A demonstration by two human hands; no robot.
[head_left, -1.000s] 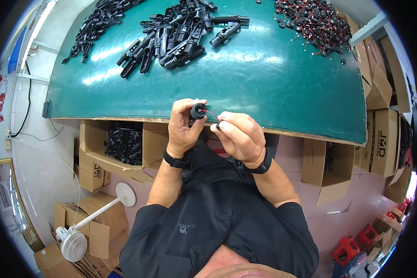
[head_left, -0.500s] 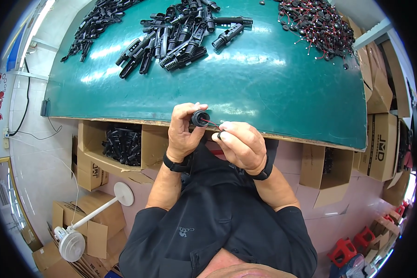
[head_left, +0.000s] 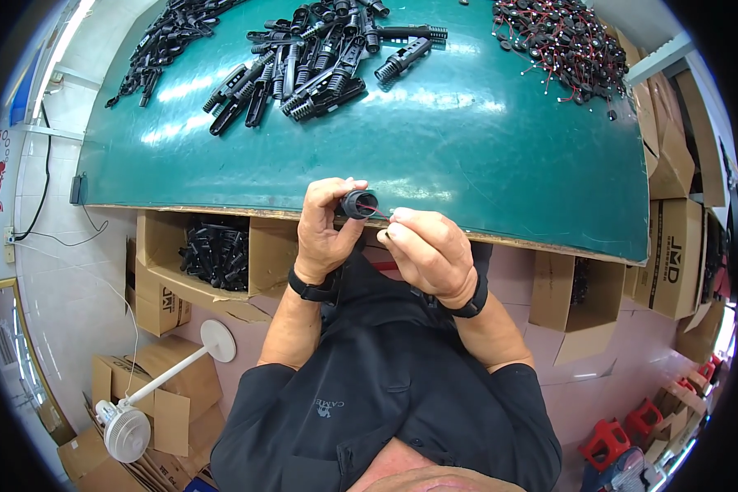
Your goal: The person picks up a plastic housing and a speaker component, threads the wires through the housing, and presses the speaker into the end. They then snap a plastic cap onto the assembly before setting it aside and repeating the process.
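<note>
Hands [head_left: 430, 256] can cross the tabletop [head_left: 435, 156] until black parts [head_left: 324, 61] block.

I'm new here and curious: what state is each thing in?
Black tube: held, open end showing.
Red wire: reaching out of tube.
Left fingers: closed around tube.
Right fingers: pinching wire.
Wired discs: heaped loosely.
Green table: bearing loose heaps.
Box of black parts: open.
Fan: standing; can't tell whether it's running.

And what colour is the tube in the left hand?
The tube is black, seen best in the head view.
</note>
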